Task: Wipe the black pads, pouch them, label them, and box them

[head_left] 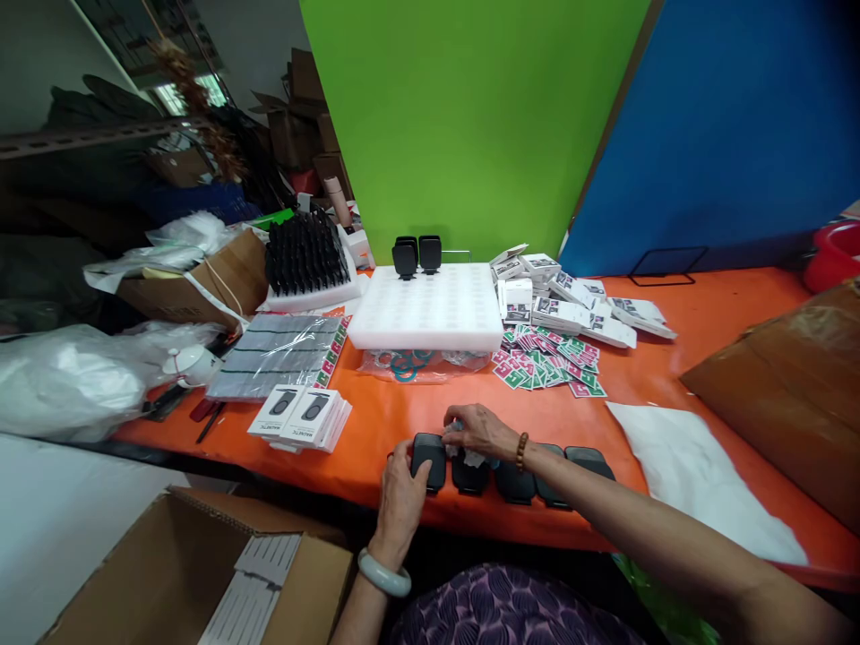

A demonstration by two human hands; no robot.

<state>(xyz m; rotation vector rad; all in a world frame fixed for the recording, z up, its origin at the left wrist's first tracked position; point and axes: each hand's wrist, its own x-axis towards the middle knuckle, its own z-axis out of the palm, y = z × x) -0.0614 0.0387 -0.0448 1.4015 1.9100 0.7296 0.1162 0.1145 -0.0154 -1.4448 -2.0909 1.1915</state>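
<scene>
**A:** Your left hand (401, 488) lies closed over the end black pad (428, 460) in the row of black pads (530, 479) along the near edge of the surface (712, 309), thumb on top, pinning it down. Your right hand (478, 430) is pinched together on a small pale piece just behind the second pad (469, 473); I can't tell what that piece is.

**B:** So which step am I in?

**A:** It looks as if you are fitting or wiping the pads one at a time, and you are at the left end of the row. The next move, I'd judge, calls for holding the pad flat while your right fingers set the piece squarely.

**B:** Anything readable?

**A:** The white boxes (301, 417) towards the near left edge read "MAGNETIC" under a picture of the pad. The red-and-green cards (547, 363) past the middle carry print too small to read, as do the flat cartons (571, 300) behind them. The white foam tray (426, 309) farther back holds two pads upright.
</scene>
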